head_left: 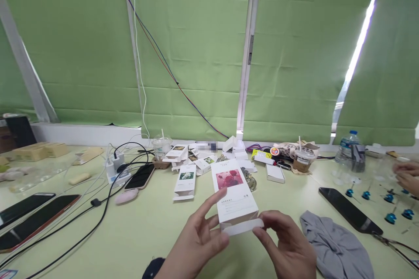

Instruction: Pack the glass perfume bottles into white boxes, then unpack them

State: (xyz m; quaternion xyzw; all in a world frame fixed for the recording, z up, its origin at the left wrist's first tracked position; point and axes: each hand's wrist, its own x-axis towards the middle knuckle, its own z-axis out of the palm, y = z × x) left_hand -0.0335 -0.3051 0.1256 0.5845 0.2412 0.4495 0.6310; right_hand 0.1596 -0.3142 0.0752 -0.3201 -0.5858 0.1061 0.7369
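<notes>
A small white cardboard box (236, 202) with a red rose picture and printed lines is held tilted over the table, its end flap facing me. My left hand (204, 231) grips its left side, with the index finger on the printed face and the thumb near the lower left corner. The thumb and index finger of my right hand (284, 239) pinch the flap at the lower right corner. Beyond them, a similar box with a white flower picture (186, 179) lies on the table. The inside of the held box is mostly hidden.
More small boxes (204, 163) are heaped at the back. Phones (139, 177), a power strip (118, 174) and cables lie left. On the right are a grey cloth (335, 244), a dark phone (349, 210), an iced drink cup (303, 160), blue-based pieces (391, 217) and another person's hand (407, 176).
</notes>
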